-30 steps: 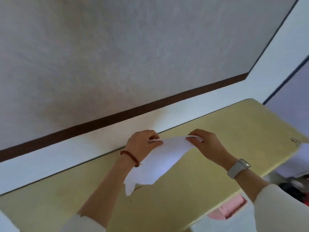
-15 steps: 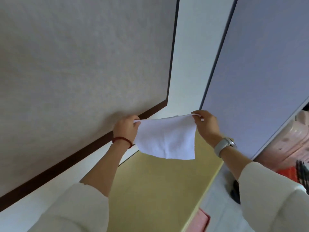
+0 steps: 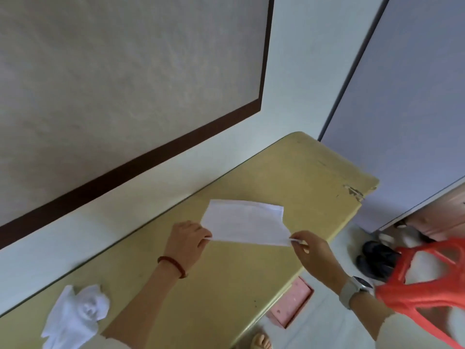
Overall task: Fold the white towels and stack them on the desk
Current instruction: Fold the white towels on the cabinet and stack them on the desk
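Observation:
A white towel lies stretched flat just over the yellow desk, its far edge toward the wall. My left hand pinches its near left corner and my right hand pinches its near right corner. A crumpled white towel sits on the desk at the far left, apart from both hands.
The desk runs along a white wall with a dark-framed panel. Its right end has a chipped corner. A red plastic chair stands at the right, dark shoes and a pink item lie on the floor.
The towel hung in the air between my hands before; now both hands have lowered it and spread it over the desk. The view has tilted down, showing the crumpled towel.

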Motion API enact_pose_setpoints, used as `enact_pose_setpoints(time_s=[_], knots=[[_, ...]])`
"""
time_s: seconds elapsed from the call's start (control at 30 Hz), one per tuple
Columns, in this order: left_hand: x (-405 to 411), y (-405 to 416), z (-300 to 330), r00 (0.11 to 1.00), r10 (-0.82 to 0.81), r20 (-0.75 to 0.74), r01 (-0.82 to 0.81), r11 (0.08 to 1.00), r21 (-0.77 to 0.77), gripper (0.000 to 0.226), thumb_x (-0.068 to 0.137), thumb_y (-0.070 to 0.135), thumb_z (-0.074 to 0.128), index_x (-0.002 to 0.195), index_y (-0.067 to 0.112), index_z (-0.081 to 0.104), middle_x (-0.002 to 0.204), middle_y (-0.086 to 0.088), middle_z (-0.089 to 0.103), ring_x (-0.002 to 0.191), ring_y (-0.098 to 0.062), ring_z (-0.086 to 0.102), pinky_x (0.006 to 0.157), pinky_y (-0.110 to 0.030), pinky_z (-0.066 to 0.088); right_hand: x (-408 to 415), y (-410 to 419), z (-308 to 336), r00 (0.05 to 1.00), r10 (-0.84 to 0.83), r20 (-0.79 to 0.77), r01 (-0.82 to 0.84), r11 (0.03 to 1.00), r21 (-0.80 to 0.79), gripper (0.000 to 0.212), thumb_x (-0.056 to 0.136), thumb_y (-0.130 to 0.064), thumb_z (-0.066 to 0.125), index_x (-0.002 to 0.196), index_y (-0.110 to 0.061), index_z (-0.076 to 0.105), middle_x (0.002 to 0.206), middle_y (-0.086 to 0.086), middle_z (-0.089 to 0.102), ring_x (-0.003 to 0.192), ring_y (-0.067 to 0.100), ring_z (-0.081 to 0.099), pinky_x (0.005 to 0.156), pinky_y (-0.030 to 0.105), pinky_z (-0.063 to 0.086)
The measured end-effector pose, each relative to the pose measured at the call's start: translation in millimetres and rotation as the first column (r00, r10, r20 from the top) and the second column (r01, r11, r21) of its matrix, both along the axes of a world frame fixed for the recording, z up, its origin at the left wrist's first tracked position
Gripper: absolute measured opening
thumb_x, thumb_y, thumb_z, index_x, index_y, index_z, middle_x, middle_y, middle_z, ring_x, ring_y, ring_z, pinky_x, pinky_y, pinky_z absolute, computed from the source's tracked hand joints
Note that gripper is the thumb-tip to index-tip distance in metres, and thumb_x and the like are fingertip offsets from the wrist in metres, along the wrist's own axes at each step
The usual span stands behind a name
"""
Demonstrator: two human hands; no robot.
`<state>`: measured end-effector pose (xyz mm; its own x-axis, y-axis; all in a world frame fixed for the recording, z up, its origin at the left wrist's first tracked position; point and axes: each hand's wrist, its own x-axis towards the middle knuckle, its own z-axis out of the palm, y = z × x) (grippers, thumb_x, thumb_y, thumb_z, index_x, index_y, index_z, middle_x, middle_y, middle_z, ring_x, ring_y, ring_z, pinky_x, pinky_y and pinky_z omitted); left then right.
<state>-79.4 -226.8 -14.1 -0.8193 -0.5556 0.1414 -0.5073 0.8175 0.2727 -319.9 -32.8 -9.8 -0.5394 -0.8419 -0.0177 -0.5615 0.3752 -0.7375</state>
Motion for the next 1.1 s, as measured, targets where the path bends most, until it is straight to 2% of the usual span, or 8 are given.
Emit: enact_pose_setpoints(time_s=[0.13, 0.23, 0.3, 0.43, 0.57, 0.7, 0.9, 1.1], knots=[[26, 21, -34, 0.933, -0.023, 0.358, -0.148, 0.884, 0.444, 0.022, 0.089, 0.022, 0.052, 0.105, 0.016, 0.067, 0.102, 0.003, 0.066, 0.096, -0.016, 0.060, 0.083, -0.026, 0.045, 15, 22, -34, 0.989, 0.104, 0.108, -0.129, 0.958, 0.255, 0.010, 0.087, -0.005, 0.058, 0.088, -0.011, 0.065, 0.080, -0.005, 0.061, 0.073, 0.002, 0.057, 0.069, 0.013, 0.042], [28, 21, -45, 0.953, 0.112, 0.282, -0.265, 0.761, 0.593, 0.016, 0.086, 0.016, 0.059, 0.098, 0.010, 0.068, 0.093, 0.000, 0.066, 0.089, -0.016, 0.059, 0.070, -0.017, 0.042, 16, 24, -45, 0.984, 0.100, 0.145, -0.146, 0.925, 0.351, 0.015, 0.090, -0.009, 0.053, 0.099, -0.005, 0.066, 0.086, -0.003, 0.061, 0.080, 0.011, 0.055, 0.064, 0.006, 0.035], [19, 13, -46, 0.950, 0.228, 0.212, -0.311, 0.672, 0.672, 0.011, 0.084, 0.012, 0.062, 0.094, 0.008, 0.067, 0.086, 0.002, 0.061, 0.080, -0.012, 0.055, 0.063, -0.008, 0.037, 14, 17, -47, 0.989, 0.027, 0.144, -0.075, 0.940, 0.333, 0.019, 0.092, -0.008, 0.050, 0.101, -0.004, 0.066, 0.091, 0.002, 0.065, 0.083, 0.014, 0.055, 0.064, 0.011, 0.033], [-2, -3, -49, 0.879, 0.459, 0.129, -0.373, 0.492, 0.787, 0.006, 0.084, 0.010, 0.063, 0.086, 0.016, 0.063, 0.076, 0.006, 0.057, 0.069, -0.005, 0.050, 0.060, -0.010, 0.037, 5, -9, -50, 0.985, -0.118, 0.130, 0.076, 0.954, 0.289, 0.020, 0.092, -0.008, 0.048, 0.102, -0.003, 0.066, 0.096, 0.010, 0.068, 0.087, 0.021, 0.058, 0.072, 0.024, 0.038], [-10, -17, -64, 0.790, 0.602, 0.119, -0.435, 0.413, 0.800, 0.016, 0.086, 0.008, 0.059, 0.076, 0.019, 0.062, 0.069, 0.004, 0.058, 0.069, -0.011, 0.052, 0.061, -0.014, 0.038, -3, -42, -57, 0.966, -0.218, 0.140, 0.185, 0.959, 0.214, 0.016, 0.090, -0.010, 0.052, 0.101, -0.005, 0.063, 0.092, 0.009, 0.067, 0.087, 0.023, 0.059, 0.078, 0.032, 0.046], [-9, -27, -84, 0.723, 0.671, 0.167, -0.536, 0.391, 0.748, 0.012, 0.085, 0.010, 0.058, 0.093, 0.008, 0.068, 0.077, -0.001, 0.063, 0.078, -0.017, 0.056, 0.065, -0.019, 0.042, -7, -70, -69, 0.967, -0.219, 0.130, 0.190, 0.960, 0.206, 0.017, 0.089, -0.011, 0.053, 0.101, -0.006, 0.063, 0.092, 0.006, 0.067, 0.084, 0.017, 0.057, 0.073, 0.023, 0.039], [-7, -33, -102, 0.771, 0.619, 0.150, -0.546, 0.520, 0.657, 0.017, 0.087, 0.012, 0.057, 0.097, 0.008, 0.070, 0.080, 0.000, 0.064, 0.080, -0.019, 0.059, 0.074, -0.027, 0.045, -10, -85, -95, 0.967, -0.245, 0.065, 0.219, 0.937, 0.273, 0.019, 0.087, -0.008, 0.053, 0.100, -0.003, 0.065, 0.097, 0.014, 0.066, 0.091, 0.028, 0.058, 0.076, 0.026, 0.039], [-12, -42, -106, 0.808, 0.573, 0.138, -0.526, 0.594, 0.608, 0.015, 0.088, 0.017, 0.057, 0.096, 0.009, 0.068, 0.084, 0.002, 0.065, 0.080, -0.013, 0.057, 0.073, -0.024, 0.043, -6, -85, -102, 0.965, -0.261, 0.016, 0.249, 0.936, 0.251, 0.016, 0.087, -0.003, 0.052, 0.097, 0.001, 0.064, 0.095, 0.016, 0.061, 0.081, 0.021, 0.052, 0.066, 0.015, 0.030]])
